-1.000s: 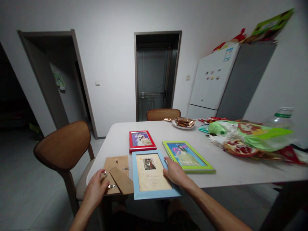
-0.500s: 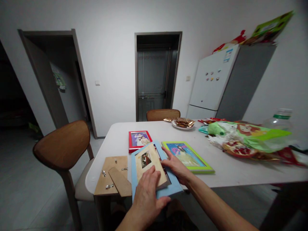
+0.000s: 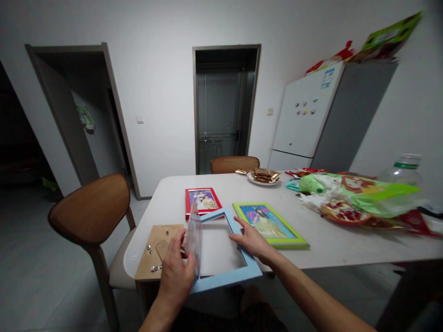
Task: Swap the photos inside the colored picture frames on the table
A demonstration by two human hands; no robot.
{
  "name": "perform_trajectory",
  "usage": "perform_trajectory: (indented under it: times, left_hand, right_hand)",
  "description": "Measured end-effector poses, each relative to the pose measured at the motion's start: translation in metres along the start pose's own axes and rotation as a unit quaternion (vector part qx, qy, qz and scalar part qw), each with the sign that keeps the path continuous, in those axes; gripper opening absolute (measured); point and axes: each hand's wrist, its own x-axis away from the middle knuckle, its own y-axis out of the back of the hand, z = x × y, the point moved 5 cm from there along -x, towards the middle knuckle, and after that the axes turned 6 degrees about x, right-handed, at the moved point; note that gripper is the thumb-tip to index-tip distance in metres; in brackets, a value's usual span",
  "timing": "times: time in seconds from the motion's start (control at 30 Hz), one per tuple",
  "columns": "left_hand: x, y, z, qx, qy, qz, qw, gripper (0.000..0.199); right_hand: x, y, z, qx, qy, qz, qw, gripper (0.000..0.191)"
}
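Note:
My left hand point(image 3: 176, 265) grips a clear sheet point(image 3: 194, 237) with printed paper, tilted up on edge at the left side of a light blue frame point(image 3: 230, 280). The frame's opening shows the white table through it. My right hand point(image 3: 252, 237) holds the frame's right side, thumb on top. Just right of it lies a green frame point(image 3: 284, 242) with a picture of a person in a yellow dress. Behind the blue frame is a red frame point(image 3: 188, 203) with a picture. A brown backing board point(image 3: 143, 267) with small metal clips lies to the left, partly hidden by my left hand.
On the white table point(image 3: 339, 251), a plate point(image 3: 273, 183) of gold-wrapped packets stands at the back. Plastic bags point(image 3: 374, 198), opened pomegranate point(image 3: 342, 214) and a clear bottle point(image 3: 403, 173) are on the right. Wooden chairs point(image 3: 92, 207) stand at the left and behind the table.
My left hand has moved left and lifted the sheet out of the blue frame's opening, tilting it upright. The small picture board is no longer seen face up. My right hand still holds the frame.

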Motion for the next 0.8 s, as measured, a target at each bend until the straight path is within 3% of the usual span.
perform_trajectory:
  times: [0.07, 0.17, 0.4, 0.63, 0.8]
  left_hand:
    - [0.003, 0.016, 0.023, -0.021, 0.059, -0.027, 0.998, 0.042]
    - [0.015, 0.027, 0.052, -0.047, 0.088, -0.014, 0.995, 0.036]
    - [0.036, 0.017, 0.083, -0.142, 0.025, 0.013, 0.989, 0.034]
    - [0.034, 0.001, 0.075, -0.201, -0.028, 0.074, 0.976, 0.039]
    - [0.027, -0.019, 0.055, -0.225, -0.042, 0.175, 0.958, 0.048]
  right_hand:
    - [-0.004, 0.000, -0.014, 0.118, 0.015, -0.042, 0.992, 0.058]
    - [-0.006, -0.008, -0.031, 0.217, 0.038, -0.061, 0.973, 0.053]
    - [0.000, -0.018, -0.035, 0.313, 0.053, -0.064, 0.946, 0.047]
    - [0.003, -0.016, -0.034, 0.346, 0.054, -0.069, 0.934, 0.039]
    - [0.009, -0.027, -0.007, 0.287, 0.138, -0.103, 0.942, 0.038]
